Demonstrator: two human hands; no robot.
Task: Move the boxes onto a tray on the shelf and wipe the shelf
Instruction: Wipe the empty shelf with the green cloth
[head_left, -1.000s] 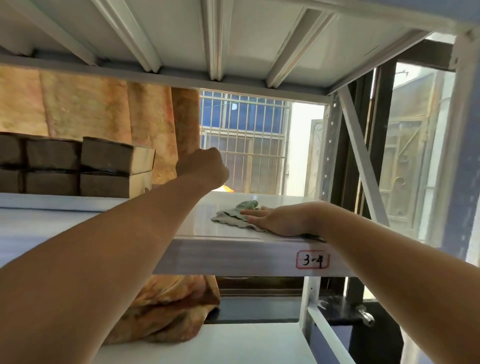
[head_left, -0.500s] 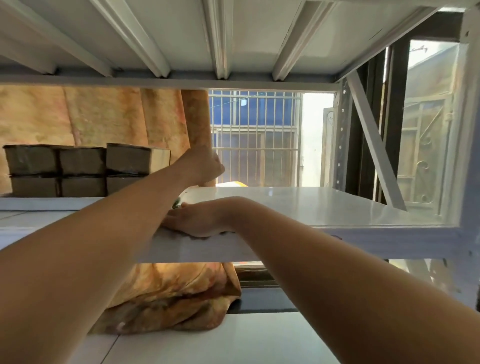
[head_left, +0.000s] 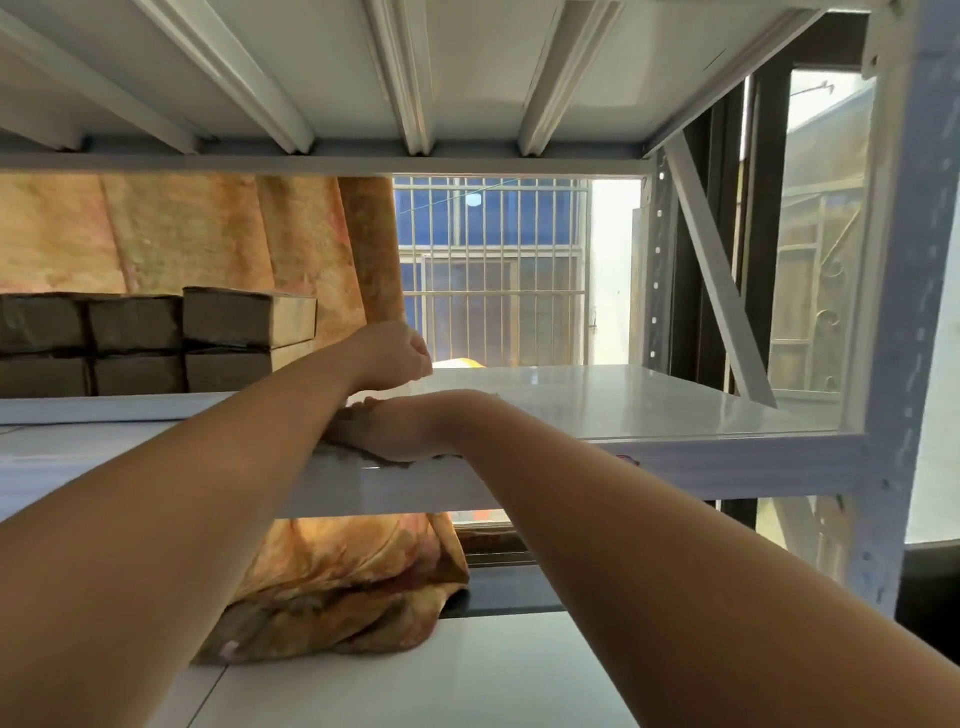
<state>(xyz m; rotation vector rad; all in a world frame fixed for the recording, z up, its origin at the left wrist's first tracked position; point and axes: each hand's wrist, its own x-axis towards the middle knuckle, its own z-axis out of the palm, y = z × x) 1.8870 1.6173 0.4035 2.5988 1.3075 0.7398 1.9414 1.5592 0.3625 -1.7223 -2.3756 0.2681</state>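
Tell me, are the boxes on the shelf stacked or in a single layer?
Stacked: the boxes sit two high at the shelf's left end.

shelf (head_left: 649, 410) — white, glossy | boxes (head_left: 156, 343) stacked left — cloth (head_left: 348, 452) front edge

Brown boxes (head_left: 156, 340) on a white shelf (head_left: 623, 405) (mottled orange curtain (head_left: 208, 234) behind).

Glossy metal shelf (head_left: 649, 405), cardboard boxes (head_left: 228, 332)
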